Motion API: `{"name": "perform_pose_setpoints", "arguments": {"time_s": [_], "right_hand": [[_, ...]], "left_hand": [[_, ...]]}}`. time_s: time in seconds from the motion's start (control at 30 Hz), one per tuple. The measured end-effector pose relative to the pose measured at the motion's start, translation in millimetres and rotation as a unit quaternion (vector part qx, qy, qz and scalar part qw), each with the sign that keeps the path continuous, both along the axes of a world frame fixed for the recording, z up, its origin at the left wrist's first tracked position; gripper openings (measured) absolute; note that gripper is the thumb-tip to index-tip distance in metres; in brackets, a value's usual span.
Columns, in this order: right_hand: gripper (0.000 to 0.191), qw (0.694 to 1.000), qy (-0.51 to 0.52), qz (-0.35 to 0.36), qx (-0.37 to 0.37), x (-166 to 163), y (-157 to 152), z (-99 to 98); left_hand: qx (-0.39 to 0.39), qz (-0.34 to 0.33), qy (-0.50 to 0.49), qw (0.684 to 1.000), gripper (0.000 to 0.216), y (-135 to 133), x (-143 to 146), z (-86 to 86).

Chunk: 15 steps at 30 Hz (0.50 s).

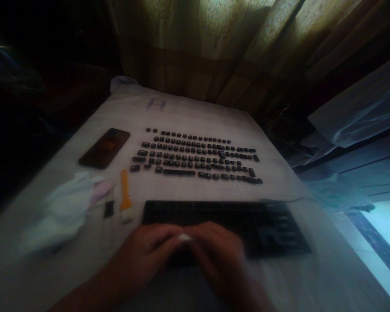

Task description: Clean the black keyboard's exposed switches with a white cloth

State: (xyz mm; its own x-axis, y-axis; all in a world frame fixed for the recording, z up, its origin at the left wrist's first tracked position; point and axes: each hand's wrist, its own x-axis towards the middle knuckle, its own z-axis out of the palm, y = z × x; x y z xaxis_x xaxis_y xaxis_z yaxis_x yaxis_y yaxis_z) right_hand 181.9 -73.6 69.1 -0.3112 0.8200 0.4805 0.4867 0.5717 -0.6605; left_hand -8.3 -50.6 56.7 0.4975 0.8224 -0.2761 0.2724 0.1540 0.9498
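My left hand (151,249) and my right hand (219,253) meet over the near edge of a black keyboard (227,214). Between their fingertips they pinch a small white piece (185,237), perhaps cloth or tissue; most of it is hidden by the fingers. The keyboard lies flat with its keys off, a cable (299,200) leading off to the right. Beyond it, loose black keycaps (190,151) are laid out in several rows, with the long spacebar (179,172) in the nearest row.
Left of the keyboard lie a yellow-handled brush (125,195), a thin wire tool with a black piece (108,209) and a crumpled white cloth (63,208). A dark phone (105,147) is farther back. All rest on a pale covered surface (195,115); a curtain (195,47) hangs behind.
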Motion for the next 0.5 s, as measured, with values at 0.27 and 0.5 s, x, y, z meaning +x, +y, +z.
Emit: {"name": "perform_pose_setpoints", "arguments": {"time_s": [0.27, 0.5], "right_hand": [[0.017, 0.999, 0.018, -0.008, -0.027, 9, -7, -0.5], [0.01, 0.999, 0.02, -0.032, -0.022, 28, -12, -1.5]], "left_hand": [[-0.1, 0.066, -0.039, 0.992, 0.03, -1, 12, -3.8], [0.0, 0.036, -0.024, 0.999, 0.023, 1, 26, 5.3]]}}
